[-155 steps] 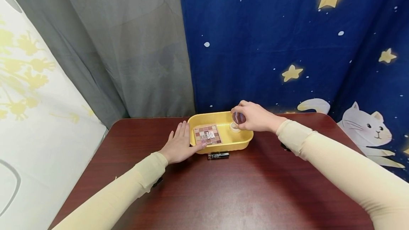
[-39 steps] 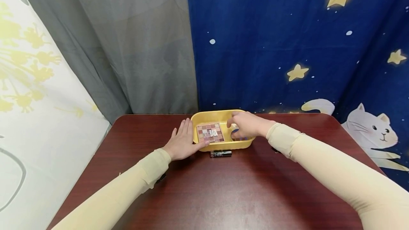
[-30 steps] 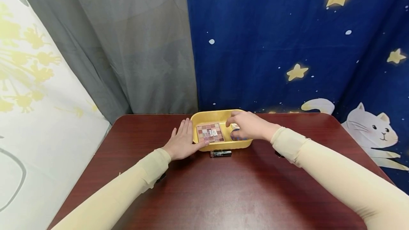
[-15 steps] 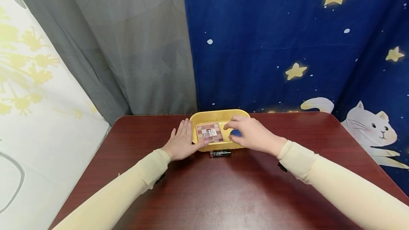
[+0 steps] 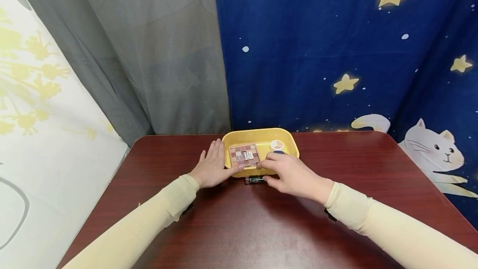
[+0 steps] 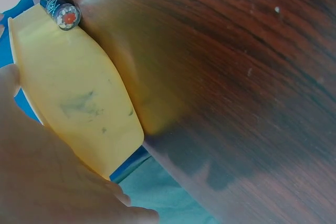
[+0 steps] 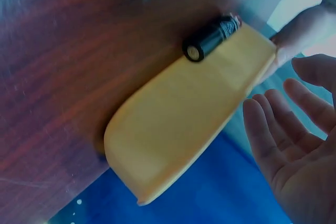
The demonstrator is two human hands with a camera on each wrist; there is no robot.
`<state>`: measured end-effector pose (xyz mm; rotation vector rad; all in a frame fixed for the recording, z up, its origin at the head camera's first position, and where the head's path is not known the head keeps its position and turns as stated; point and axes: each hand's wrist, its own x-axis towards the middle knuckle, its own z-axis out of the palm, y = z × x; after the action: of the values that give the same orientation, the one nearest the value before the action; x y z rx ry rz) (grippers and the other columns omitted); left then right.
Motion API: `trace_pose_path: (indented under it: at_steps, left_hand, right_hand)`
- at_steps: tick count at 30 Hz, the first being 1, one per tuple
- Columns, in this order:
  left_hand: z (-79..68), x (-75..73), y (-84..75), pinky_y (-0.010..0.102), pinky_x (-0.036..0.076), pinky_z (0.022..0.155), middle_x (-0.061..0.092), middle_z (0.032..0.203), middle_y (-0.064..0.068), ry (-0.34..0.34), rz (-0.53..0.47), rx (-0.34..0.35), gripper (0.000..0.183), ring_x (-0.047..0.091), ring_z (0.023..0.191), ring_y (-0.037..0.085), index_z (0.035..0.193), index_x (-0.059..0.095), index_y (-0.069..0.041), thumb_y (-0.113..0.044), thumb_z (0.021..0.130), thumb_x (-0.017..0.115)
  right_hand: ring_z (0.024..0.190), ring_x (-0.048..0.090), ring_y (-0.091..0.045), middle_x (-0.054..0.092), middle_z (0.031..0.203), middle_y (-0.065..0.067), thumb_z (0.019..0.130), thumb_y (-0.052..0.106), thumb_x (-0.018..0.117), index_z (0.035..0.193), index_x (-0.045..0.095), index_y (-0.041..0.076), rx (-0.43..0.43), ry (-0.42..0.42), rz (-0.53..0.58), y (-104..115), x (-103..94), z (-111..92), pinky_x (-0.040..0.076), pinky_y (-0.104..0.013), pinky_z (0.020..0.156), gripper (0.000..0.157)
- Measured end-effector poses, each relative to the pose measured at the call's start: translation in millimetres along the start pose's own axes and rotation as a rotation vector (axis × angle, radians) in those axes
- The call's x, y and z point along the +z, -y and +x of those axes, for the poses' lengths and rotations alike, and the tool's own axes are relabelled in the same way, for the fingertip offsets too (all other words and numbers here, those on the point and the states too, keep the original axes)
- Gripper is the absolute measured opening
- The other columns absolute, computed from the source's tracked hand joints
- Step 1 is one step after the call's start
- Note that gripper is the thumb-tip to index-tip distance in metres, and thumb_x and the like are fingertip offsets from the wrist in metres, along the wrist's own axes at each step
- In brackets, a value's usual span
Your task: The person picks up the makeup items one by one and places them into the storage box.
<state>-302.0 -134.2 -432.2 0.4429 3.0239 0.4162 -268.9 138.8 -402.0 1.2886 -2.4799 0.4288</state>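
Note:
A yellow tray [image 5: 257,172] stands near the far edge of the table. At its left, inside, lies a flat square makeup palette [image 5: 244,155] with brown and pink squares. A small round white-rimmed pot [image 5: 277,145] with segmented colours sits inside at the right; a dark blue round piece [image 5: 279,152] beside it is partly hidden by my right hand. My left hand [image 5: 213,169] rests along the tray's left end, thumb over the front rim. A black makeup tube [image 5: 254,180] lies against the front wall. Just above it, my right hand [image 5: 293,175] hovers with loosely bent fingers, holding nothing.
The dark red wooden table [image 5: 242,227] extends toward me in front of the tray. Behind the table's far edge hang a grey curtain [image 5: 168,74] and a blue starry curtain [image 5: 298,53].
My right hand earlier held a round shiny piece over the pot, then reached inside the tray. Now it has let go and moved forward over the tube. My left hand stays put.

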Motion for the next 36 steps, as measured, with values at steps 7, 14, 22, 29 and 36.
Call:
trace_pose_path:
  at_steps: [7, 14, 22, 29, 36]
  left_hand:
    - [1.1, 1.6, -0.2, 0.06, 0.012, 0.118, 0.003, 0.166, 0.022, -0.001, -0.008, -0.003, 0.115, 0.003, 0.153, 0.034, 0.159, 0.005, 0.005, -0.08, 0.09, 0.042]
    - [2.6, 2.8, 1.1, 0.059, 0.01, 0.118, 0.0, 0.167, 0.02, 0.005, -0.012, -0.002, 0.116, 0.001, 0.153, 0.034, 0.159, 0.003, 0.004, -0.081, 0.09, 0.04]
    - [4.4, 5.4, 4.3, 0.059, 0.011, 0.118, 0.001, 0.167, 0.019, 0.0, -0.009, -0.007, 0.118, 0.0, 0.153, 0.032, 0.159, 0.005, 0.003, -0.084, 0.087, 0.038]
    - [7.1, 8.7, 6.0, 0.058, 0.01, 0.119, 0.0, 0.167, 0.018, 0.009, -0.005, -0.018, 0.121, -0.001, 0.153, 0.031, 0.16, 0.003, 0.001, -0.088, 0.084, 0.037]
    - [6.4, 7.8, 6.5, 0.058, 0.011, 0.118, 0.0, 0.167, 0.019, 0.006, -0.002, -0.01, 0.121, 0.0, 0.153, 0.031, 0.159, 0.004, 0.002, -0.088, 0.085, 0.036]
  right_hand:
    - [0.08, 0.059, -0.009, 0.059, 0.094, 0.007, 0.084, 0.023, 0.078, 0.108, 0.074, 0.019, -0.04, 0.025, -0.068, 6.1, 18.0, -9.7, 0.053, -0.034, 0.069, 0.024]
    - [0.089, 0.061, -0.01, 0.06, 0.1, 0.007, 0.085, 0.023, 0.077, 0.118, 0.073, 0.017, -0.067, 0.061, -0.169, 10.1, 32.4, -20.5, 0.055, -0.035, 0.072, 0.034]
    - [0.094, 0.063, -0.016, 0.062, 0.107, -0.001, 0.083, 0.022, 0.078, 0.118, 0.071, 0.011, -0.072, 0.062, -0.256, 9.8, 42.3, -22.0, 0.056, -0.037, 0.074, 0.037]
    - [0.087, 0.063, -0.018, 0.062, 0.099, -0.002, 0.082, 0.017, 0.076, 0.109, 0.072, 0.01, -0.072, 0.021, -0.318, 9.3, 49.1, -19.5, 0.056, -0.036, 0.067, 0.028]
    - [0.083, 0.063, -0.018, 0.061, 0.09, -0.002, 0.081, 0.012, 0.074, 0.1, 0.07, 0.012, -0.037, -0.01, -0.329, 10.0, 52.3, -16.0, 0.055, -0.037, 0.062, 0.019]
